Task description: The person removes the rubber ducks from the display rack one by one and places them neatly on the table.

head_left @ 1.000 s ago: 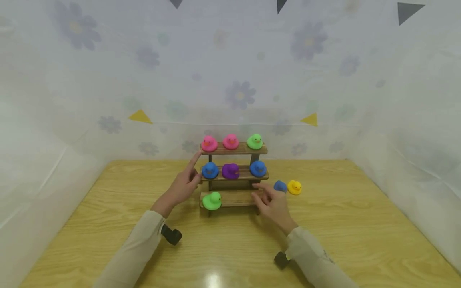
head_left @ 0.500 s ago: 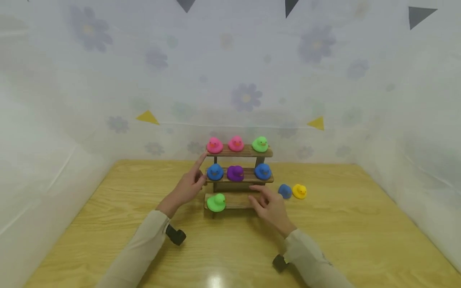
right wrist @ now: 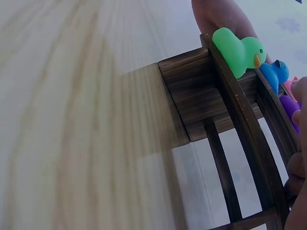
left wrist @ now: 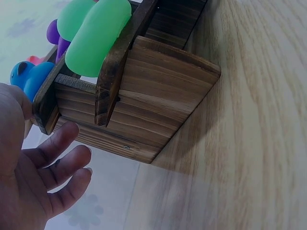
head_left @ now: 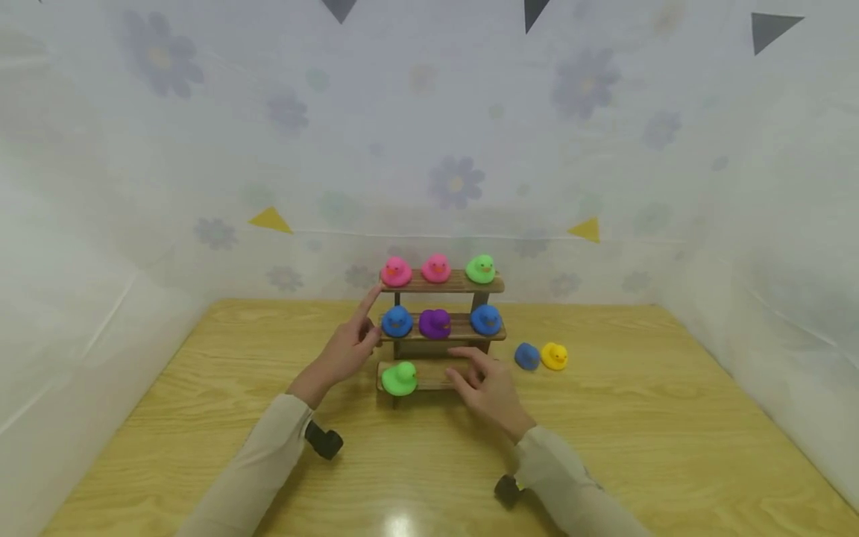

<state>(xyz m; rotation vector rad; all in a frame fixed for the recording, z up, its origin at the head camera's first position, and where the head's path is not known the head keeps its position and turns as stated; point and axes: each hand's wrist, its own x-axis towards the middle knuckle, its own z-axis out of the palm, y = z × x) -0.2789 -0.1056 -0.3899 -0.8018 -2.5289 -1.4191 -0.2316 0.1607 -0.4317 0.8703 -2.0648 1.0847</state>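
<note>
A three-tier wooden stand [head_left: 451, 282] holds toy ducks. A pink duck [head_left: 397, 272], a second pink duck [head_left: 437, 268] and a green duck [head_left: 480, 269] sit on its top shelf. On the middle shelf are a blue duck [head_left: 397, 321], a purple duck [head_left: 435, 324] and another blue duck [head_left: 486, 320]. At the bottom shelf's left end sits a green duck [head_left: 399, 379], facing right. My left hand [head_left: 344, 349] is at the stand's left side, index finger stretched to the top shelf's end. Over the bottom shelf, my right hand [head_left: 493, 391] has bent, parted fingers with nothing visible between them.
A dark blue duck [head_left: 526, 356] and a yellow duck [head_left: 554, 356] stand on the wooden table [head_left: 637, 418], right of the stand. A white flowered cloth [head_left: 376, 97] hangs behind and at both sides. Each wrist wears a small black camera [head_left: 325, 441].
The right hand has moved left along the bottom shelf, nearer the green duck. The left hand stays beside the stand and the ducks keep their places. The head view has shifted slightly.
</note>
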